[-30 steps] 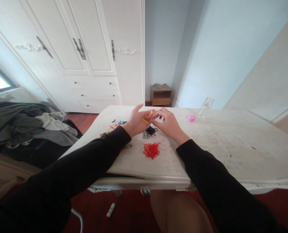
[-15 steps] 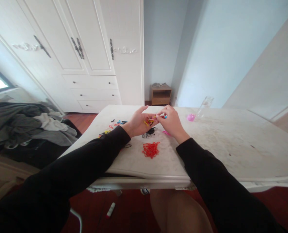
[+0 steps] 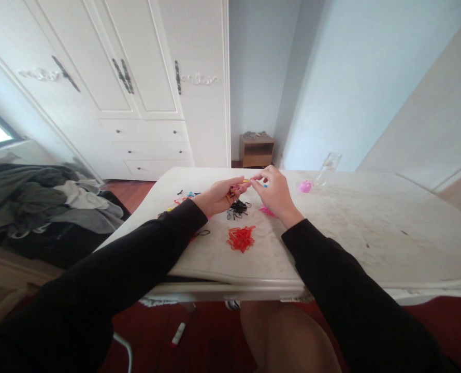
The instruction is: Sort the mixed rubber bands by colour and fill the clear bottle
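While the left hand (image 3: 219,198) curls inward near the centre of the frame, thumb folded toward its fingers, it holds a small bunch of thin, bendy mixed-colour loops (image 3: 232,192), yellow and dark among them. Just to its right, the right hand (image 3: 273,190) pinches the tip of a slim yellow loop (image 3: 246,181) between thumb and fingertips; this piece bridges the narrow gap between the 2 hands, and its finer shape is too small to read. Matte black sleeves (image 3: 153,241) rise from the 2 lower corners to the wrists.

Lower down, at the centre of the frame, a tangled mound of glossy red loops (image 3: 241,239) lies on the worktop (image 3: 331,243). Above it sits a stringy black heap (image 3: 238,209), and beside the right wrist a pink heap (image 3: 267,211) shows in part. Multicoloured loops (image 3: 182,200) are scattered left of centre, partly covered by the left sleeve. The worktop is pale and smooth, with brownish smudges and a moulded front edge. Right of centre, a clear cylinder (image 3: 329,170) slants beside a rounded pink object (image 3: 305,186). Soft, crumpled grey cloth (image 3: 28,199) fills the left edge; at upper left stands a white panelled wardrobe (image 3: 145,62) with narrow dark handles (image 3: 178,77).
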